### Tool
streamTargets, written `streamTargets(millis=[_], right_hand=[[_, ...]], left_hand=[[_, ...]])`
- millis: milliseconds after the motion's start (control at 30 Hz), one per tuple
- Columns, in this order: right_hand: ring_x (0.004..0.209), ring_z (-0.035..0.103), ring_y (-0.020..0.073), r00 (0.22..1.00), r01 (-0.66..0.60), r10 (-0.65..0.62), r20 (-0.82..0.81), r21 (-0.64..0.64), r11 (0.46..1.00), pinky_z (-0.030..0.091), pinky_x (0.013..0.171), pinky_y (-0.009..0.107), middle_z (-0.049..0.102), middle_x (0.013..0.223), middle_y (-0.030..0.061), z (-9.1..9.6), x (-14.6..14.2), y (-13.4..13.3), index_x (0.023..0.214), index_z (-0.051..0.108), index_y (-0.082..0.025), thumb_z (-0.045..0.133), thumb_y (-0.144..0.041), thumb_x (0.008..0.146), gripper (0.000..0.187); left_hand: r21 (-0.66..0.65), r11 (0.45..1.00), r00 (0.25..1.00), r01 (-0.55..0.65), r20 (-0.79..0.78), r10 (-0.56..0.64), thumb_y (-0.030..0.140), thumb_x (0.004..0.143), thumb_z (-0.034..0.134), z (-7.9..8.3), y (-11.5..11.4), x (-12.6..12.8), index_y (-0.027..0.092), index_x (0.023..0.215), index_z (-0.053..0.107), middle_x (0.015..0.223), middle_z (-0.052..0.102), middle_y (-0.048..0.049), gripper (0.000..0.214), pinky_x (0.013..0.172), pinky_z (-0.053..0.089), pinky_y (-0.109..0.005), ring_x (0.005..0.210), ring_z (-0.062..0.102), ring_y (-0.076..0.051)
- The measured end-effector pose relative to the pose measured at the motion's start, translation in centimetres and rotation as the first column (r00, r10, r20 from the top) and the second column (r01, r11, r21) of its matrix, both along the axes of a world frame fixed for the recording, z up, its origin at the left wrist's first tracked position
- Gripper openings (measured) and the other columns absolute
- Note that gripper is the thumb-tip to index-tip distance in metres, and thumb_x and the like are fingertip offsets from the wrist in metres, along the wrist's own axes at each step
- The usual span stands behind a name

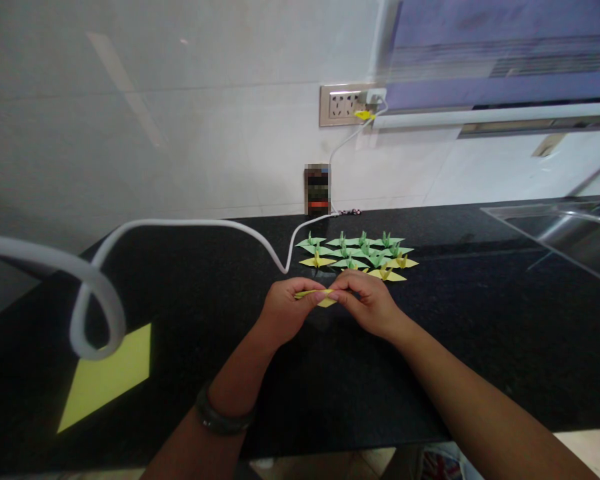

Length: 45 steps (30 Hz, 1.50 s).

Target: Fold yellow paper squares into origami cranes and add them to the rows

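Note:
Between my two hands, above the black countertop (195, 400), is a small piece of folded yellow paper (327, 302). My left hand (290, 308) pinches its left side with thumb and fingers. On the other side my right hand (369, 301) pinches it too, the thumbs nearly meeting at the middle. Fingers cover much of the paper. Just beyond my hands stand several green paper cranes (364, 249) in rows, with several yellow paper cranes (317, 259) among the nearer ones. A flat yellow sheet of paper (113, 380) lies at the far left.
A white cable (205, 223) loops across the left and hangs over the yellow sheet. A phone-like device, blurred out (317, 190), leans on the tiled wall below a socket (344, 105) with a charger (375, 97). A clear panel (555, 247) stands at right.

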State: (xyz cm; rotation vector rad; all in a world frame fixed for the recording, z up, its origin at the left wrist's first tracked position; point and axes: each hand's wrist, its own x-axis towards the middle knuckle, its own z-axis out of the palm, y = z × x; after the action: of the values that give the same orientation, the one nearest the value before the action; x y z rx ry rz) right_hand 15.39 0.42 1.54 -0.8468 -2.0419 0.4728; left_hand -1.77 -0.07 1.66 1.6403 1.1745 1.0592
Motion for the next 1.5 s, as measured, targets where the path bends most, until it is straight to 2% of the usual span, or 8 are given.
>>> streamTargets(millis=[467,733,833,967,1067,1167,1400,1500], right_hand=[[0.066,0.051,0.0117,0.998,-0.032,0.028,-0.063,-0.06,0.998,0.041,0.061,0.026,0.055,0.069,0.0022,0.0,-0.2,-0.1,0.074,0.057,-0.017,0.05,-0.021,0.078,0.009],[0.061,0.048,0.0105,0.997,-0.032,0.026,-0.074,-0.074,0.997,0.04,0.058,0.025,0.051,0.064,0.0004,-0.1,-0.6,-0.5,0.068,0.053,-0.017,0.048,-0.02,0.078,0.011],[0.062,0.05,0.0112,0.995,0.026,-0.029,-0.093,-0.041,0.999,0.041,0.058,0.025,0.053,0.065,0.0006,-0.2,-0.7,-0.4,0.07,0.054,-0.017,0.048,-0.019,0.078,0.011],[0.071,0.052,0.0141,0.966,0.237,-0.22,-0.136,0.133,0.962,0.042,0.065,0.029,0.057,0.073,0.003,-0.7,-0.1,0.2,0.079,0.061,-0.02,0.053,-0.019,0.076,0.008],[0.072,0.051,0.015,0.958,0.285,-0.266,-0.106,0.276,0.918,0.042,0.065,0.031,0.057,0.077,0.0038,-0.9,0.2,0.3,0.084,0.063,-0.023,0.057,-0.019,0.073,0.014],[0.073,0.05,0.0156,0.978,0.205,-0.209,-0.023,0.326,0.923,0.041,0.065,0.031,0.056,0.078,0.004,-1.0,0.0,0.0,0.086,0.064,-0.025,0.059,-0.019,0.071,0.018],[0.08,0.05,0.0175,0.94,0.283,-0.256,-0.224,0.098,0.954,0.045,0.062,0.031,0.052,0.089,0.0062,-0.8,-0.8,-0.4,0.101,0.054,-0.024,0.057,-0.021,0.071,0.03],[0.075,0.051,0.0156,0.949,0.249,-0.238,-0.205,0.028,0.968,0.044,0.06,0.028,0.054,0.082,0.0043,-0.8,-0.8,-0.2,0.094,0.055,-0.022,0.054,-0.02,0.073,0.021]], left_hand=[[0.171,0.984,0.983,-0.043,-0.169,0.072,0.031,0.071,0.054,0.5,-0.2,0.2,0.016,0.073,0.065,0.069,0.065,-0.0022,0.02,0.06,0.043,-0.022,0.064,0.058,-0.013],[0.251,0.967,0.969,0.04,-0.246,0.024,0.029,0.075,0.048,0.6,-0.4,0.3,0.016,0.07,0.063,0.068,0.063,-0.0019,0.02,0.062,0.042,-0.023,0.066,0.056,-0.012],[0.203,0.979,0.987,-0.028,-0.149,0.059,0.031,0.073,0.051,0.3,-0.2,0.5,0.017,0.08,0.062,0.08,0.063,-0.0031,0.019,0.067,0.043,-0.024,0.073,0.057,-0.013],[0.018,0.961,0.956,-0.276,0.107,0.272,0.038,0.062,0.062,-0.1,0.2,0.8,0.017,0.108,0.049,0.099,0.058,-0.0077,0.052,0.064,0.045,-0.025,0.076,0.057,-0.014],[-0.233,0.965,0.965,-0.123,0.2,0.172,0.046,0.068,0.053,0.0,0.1,0.9,0.011,0.089,0.056,0.075,0.061,-0.0074,0.041,0.055,0.045,-0.023,0.06,0.056,-0.011],[-0.326,0.942,0.943,0.074,0.329,0.04,0.044,0.069,0.053,0.3,-0.2,1.0,0.009,0.079,0.06,0.069,0.062,-0.0067,0.037,0.056,0.045,-0.022,0.06,0.057,-0.011],[-0.346,0.933,0.894,0.097,0.443,0.071,0.034,0.065,0.062,-0.1,-0.1,0.9,0.009,0.087,0.061,0.08,0.065,-0.0078,0.033,0.063,0.047,-0.023,0.065,0.059,-0.011],[-0.343,0.93,0.887,0.129,0.459,0.046,0.031,0.064,0.064,-0.3,-0.1,1.0,0.01,0.091,0.058,0.082,0.065,-0.0078,0.034,0.062,0.047,-0.023,0.065,0.06,-0.011]])
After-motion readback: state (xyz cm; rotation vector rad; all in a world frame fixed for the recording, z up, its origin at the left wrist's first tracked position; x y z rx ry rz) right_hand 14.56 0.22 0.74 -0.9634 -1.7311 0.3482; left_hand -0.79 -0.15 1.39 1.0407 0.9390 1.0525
